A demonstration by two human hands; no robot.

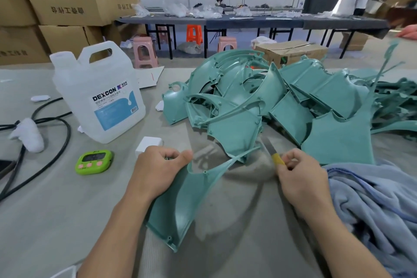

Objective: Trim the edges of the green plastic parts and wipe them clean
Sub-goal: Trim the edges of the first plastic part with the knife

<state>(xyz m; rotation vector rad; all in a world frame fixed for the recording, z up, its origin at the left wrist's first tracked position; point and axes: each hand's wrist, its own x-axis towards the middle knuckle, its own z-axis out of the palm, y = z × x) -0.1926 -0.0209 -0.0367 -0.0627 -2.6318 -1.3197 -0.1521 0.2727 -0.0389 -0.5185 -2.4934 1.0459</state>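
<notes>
At lower centre of the frame, a curved green plastic panel (180, 198) is clamped by the left hand (155, 169); a yellow-handled blade (275, 158) is pinched in the right hand (300, 171). A slip (towards the left fingers (180, 156)) could cut them or gouge the edge.

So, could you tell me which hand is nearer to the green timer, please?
Left. The left hand is just right of the timer; the right hand is farther right, beside the cloth.
</notes>
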